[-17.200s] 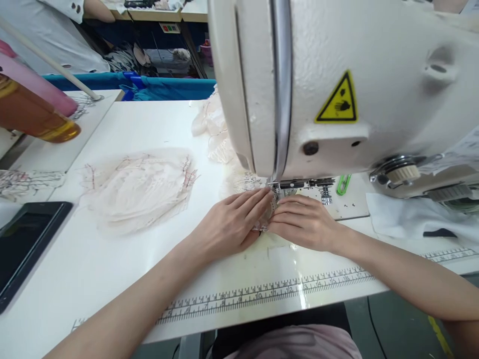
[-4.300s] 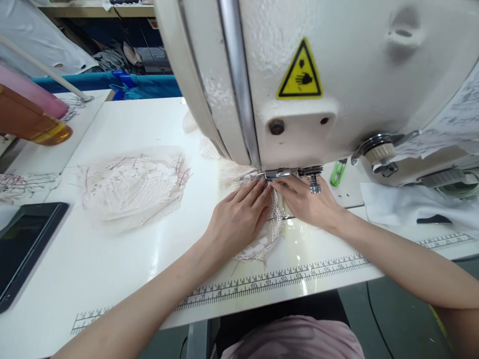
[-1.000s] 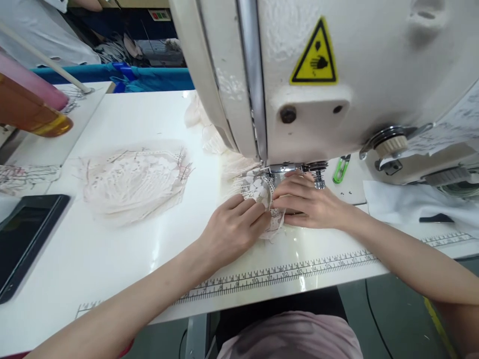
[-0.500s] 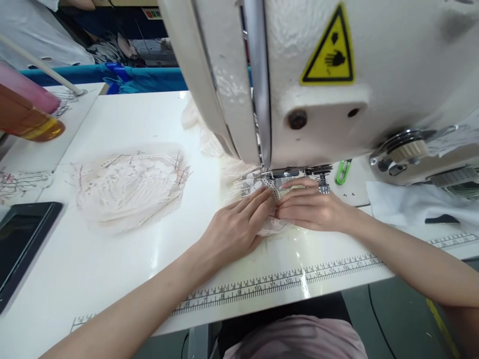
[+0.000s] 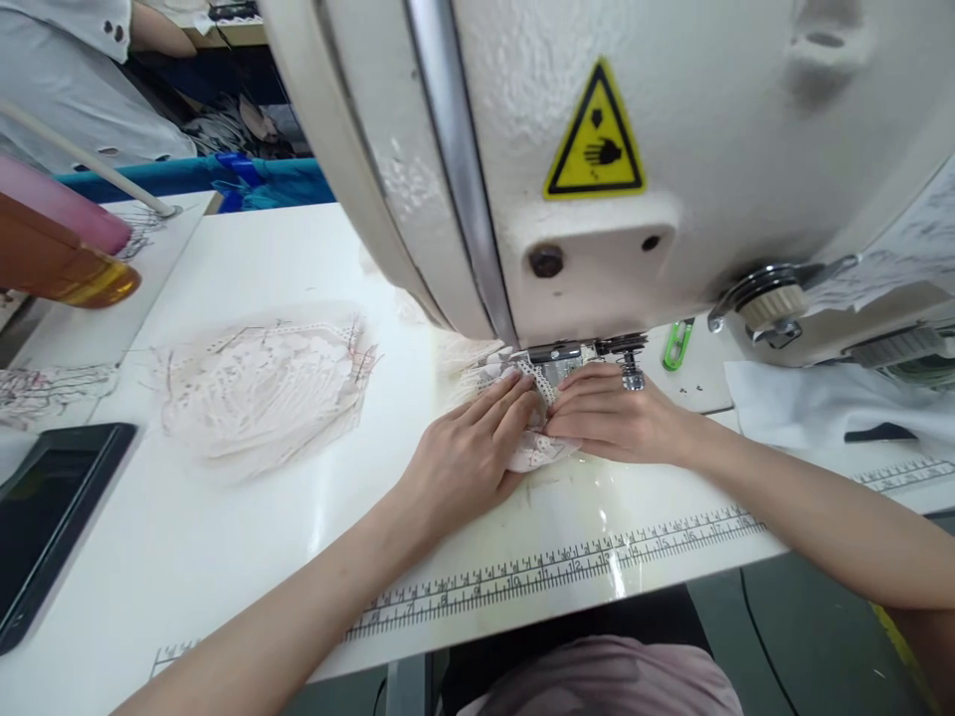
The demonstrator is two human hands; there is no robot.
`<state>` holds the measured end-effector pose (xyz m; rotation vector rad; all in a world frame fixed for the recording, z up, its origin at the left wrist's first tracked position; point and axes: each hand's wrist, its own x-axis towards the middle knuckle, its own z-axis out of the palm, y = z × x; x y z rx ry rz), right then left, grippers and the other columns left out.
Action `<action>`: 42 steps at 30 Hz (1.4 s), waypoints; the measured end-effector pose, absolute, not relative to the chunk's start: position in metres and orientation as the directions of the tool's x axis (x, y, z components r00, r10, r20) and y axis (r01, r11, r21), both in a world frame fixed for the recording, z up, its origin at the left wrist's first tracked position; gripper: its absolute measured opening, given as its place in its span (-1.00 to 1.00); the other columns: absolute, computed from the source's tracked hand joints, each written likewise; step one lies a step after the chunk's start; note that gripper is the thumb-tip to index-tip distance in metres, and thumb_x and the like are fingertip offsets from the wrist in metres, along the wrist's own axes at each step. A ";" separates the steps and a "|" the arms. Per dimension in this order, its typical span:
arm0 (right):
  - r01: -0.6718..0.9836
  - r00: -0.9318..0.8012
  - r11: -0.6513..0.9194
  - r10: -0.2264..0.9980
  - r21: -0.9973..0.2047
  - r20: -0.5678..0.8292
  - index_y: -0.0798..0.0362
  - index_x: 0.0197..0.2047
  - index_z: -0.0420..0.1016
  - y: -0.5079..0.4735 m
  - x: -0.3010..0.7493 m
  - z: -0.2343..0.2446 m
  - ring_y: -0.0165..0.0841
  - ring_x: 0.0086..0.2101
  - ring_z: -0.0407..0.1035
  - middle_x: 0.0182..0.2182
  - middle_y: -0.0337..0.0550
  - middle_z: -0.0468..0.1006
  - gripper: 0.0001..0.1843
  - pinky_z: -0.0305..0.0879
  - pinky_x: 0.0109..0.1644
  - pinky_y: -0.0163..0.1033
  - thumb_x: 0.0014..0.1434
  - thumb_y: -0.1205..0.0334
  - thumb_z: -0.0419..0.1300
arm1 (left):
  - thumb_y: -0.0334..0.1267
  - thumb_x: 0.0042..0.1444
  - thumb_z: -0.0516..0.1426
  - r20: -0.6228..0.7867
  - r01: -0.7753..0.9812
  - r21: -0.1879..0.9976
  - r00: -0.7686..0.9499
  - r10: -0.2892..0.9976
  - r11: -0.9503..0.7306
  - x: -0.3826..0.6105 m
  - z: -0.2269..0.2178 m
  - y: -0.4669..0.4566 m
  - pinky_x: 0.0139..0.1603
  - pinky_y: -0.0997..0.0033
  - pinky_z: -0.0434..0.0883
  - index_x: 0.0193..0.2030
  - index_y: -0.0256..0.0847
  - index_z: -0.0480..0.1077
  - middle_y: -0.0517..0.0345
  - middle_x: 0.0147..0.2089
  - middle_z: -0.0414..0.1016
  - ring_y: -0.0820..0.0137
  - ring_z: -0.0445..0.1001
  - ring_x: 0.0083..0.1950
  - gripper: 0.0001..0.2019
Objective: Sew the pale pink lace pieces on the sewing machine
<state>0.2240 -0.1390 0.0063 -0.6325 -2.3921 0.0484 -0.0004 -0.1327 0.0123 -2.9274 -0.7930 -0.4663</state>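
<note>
A strip of pale lace fabric [image 5: 543, 449] lies bunched under the sewing machine's presser foot area [image 5: 556, 355]. My left hand [image 5: 469, 443] rests on its left side, fingers pressed together on the lace and thumb hidden. From the right, my right hand [image 5: 623, 416] grips the edge of the same lace, fingers close together and pointing left. The fingertips of both hands nearly meet just in front of the machine head [image 5: 589, 249]. The needle itself cannot be made out.
A pile of pale lace pieces [image 5: 269, 393] lies to the left, with a dark phone [image 5: 60, 527] beyond it. Thread cones [image 5: 67, 254] stand far left. A green clip [image 5: 677, 345] and white cloth [image 5: 791, 403] lie right. A printed ruler [image 5: 522, 580] runs along the front edge.
The view has shifted slightly, so the machine head sits further left. My hands stay on the lace; a little more of it shows bunched between them.
</note>
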 end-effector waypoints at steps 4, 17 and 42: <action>0.505 -0.675 0.853 0.485 -0.132 0.556 0.02 -0.18 0.48 -0.141 0.228 0.005 -0.47 -0.21 0.48 -0.31 -0.29 0.62 -0.84 0.38 -0.09 -0.25 0.30 0.27 0.07 | -0.16 0.23 0.04 0.321 0.499 -0.009 0.822 0.469 -0.867 0.001 0.012 -0.132 0.16 0.16 0.44 0.19 -0.49 0.25 -0.17 0.21 0.36 0.14 0.29 0.27 -0.51; 0.666 -0.595 0.744 0.572 -0.053 0.564 -0.02 -0.19 0.51 -0.142 0.230 0.008 -0.43 -0.30 0.45 -0.31 -0.28 0.61 -0.76 0.26 -0.17 -0.25 0.34 0.21 0.00 | -0.21 0.27 -0.01 0.314 0.482 0.028 0.828 0.465 -0.876 0.007 0.011 -0.132 0.20 0.10 0.39 0.22 -0.48 0.24 -0.20 0.24 0.31 0.10 0.22 0.31 -0.54; 0.563 -0.639 0.824 0.483 -0.064 0.599 0.02 -0.30 0.50 -0.141 0.208 0.004 -0.50 -0.29 0.48 -0.35 -0.40 0.61 -0.81 0.39 0.09 -0.22 0.19 0.47 0.11 | -0.50 0.18 -0.03 0.383 0.511 -0.021 0.798 0.466 -0.859 -0.001 0.015 -0.129 0.09 0.25 0.50 -0.14 -0.33 0.39 -0.13 0.12 0.46 0.24 0.44 0.14 -0.79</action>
